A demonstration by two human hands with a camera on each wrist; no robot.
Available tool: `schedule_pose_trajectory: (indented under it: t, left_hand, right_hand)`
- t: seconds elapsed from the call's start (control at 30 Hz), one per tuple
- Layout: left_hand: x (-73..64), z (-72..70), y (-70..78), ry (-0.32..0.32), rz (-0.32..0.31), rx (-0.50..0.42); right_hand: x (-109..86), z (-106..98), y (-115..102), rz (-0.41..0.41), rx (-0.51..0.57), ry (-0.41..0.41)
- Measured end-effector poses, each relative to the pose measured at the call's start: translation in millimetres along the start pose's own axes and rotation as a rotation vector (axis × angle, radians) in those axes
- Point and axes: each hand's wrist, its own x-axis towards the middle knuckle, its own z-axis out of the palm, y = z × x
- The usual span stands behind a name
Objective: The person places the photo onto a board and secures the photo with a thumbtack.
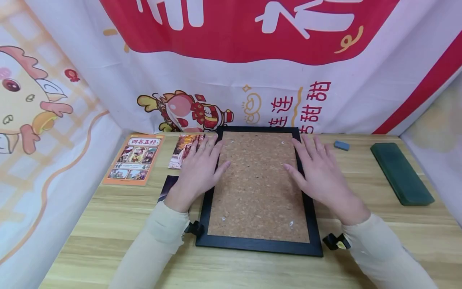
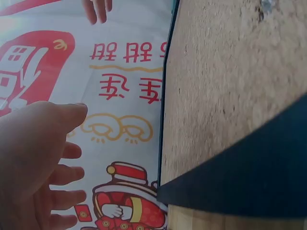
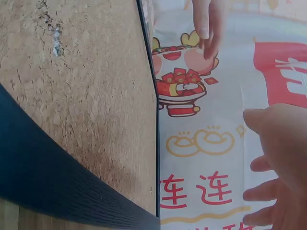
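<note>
Corkboard [image 1: 258, 188] flat on bench [image 1: 108, 233], black frame [image 1: 260, 244] round it, long axis running away from the person, between both hands. Left hand [image 1: 201, 166] over left long side, right hand [image 1: 319, 172] over right; neither clearly nearer. Both hands: fingers loosely spread, thumbs inward over the cork, nothing held; wrist views show a gap to the board. Right: green block [image 1: 402, 174] well apart. Farther: orange booklet [image 1: 133, 160] left, blue eraser [image 1: 341, 145] just beyond right hand.
</note>
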Motion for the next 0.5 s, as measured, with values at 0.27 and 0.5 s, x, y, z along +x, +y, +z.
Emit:
schedule_pose_trajectory:
  t: [0.27,0.5]
  left_hand:
    - [-1.6,-7.6,-15.9,0.073,-0.028,-0.057]
    - [-1.0,-14.2,-41.8,0.040,-0.144,-0.171]
  right_hand:
    - [0.6,-3.0,8.3,-0.027,0.151,0.163]
    - [-2.5,-9.6,23.7,0.030,0.285,0.125]
